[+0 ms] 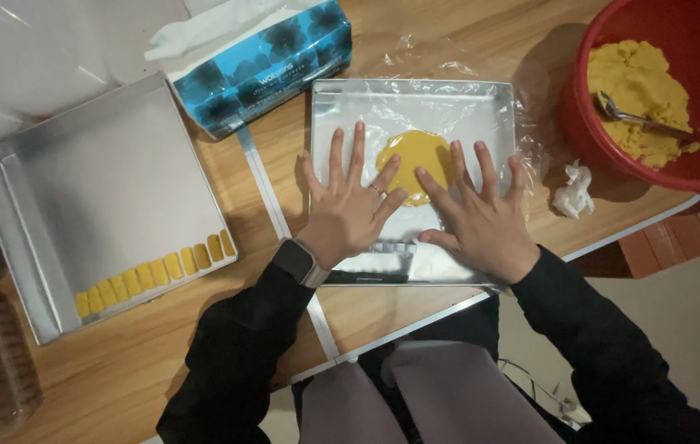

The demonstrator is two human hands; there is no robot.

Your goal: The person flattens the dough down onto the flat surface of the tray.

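Head view looks down on a wooden tabletop (161, 353) where both hands lie flat in a shallow metal tray (494, 103) lined with clear plastic film. The left hand (352, 210) and right hand (482, 220) have their fingers spread and released, grasping nothing; their fingertips press on a flat yellow dough disc (412, 156) near the middle of the tray. A ring sits on the left hand and a dark watch (299, 261) on its wrist. A metal cutter (391, 252) lies at the tray's near edge, between the wrists.

Left of this, a larger tray (95, 173) holds a row of small yellow dough pieces (157, 271) along its near rim. A blue tissue box (264, 57) stands between the trays. At right, a red bowl (695, 25) holds more dough with a spoon (638, 117) in it, and a crumpled tissue (574, 191) lies beside the bowl.
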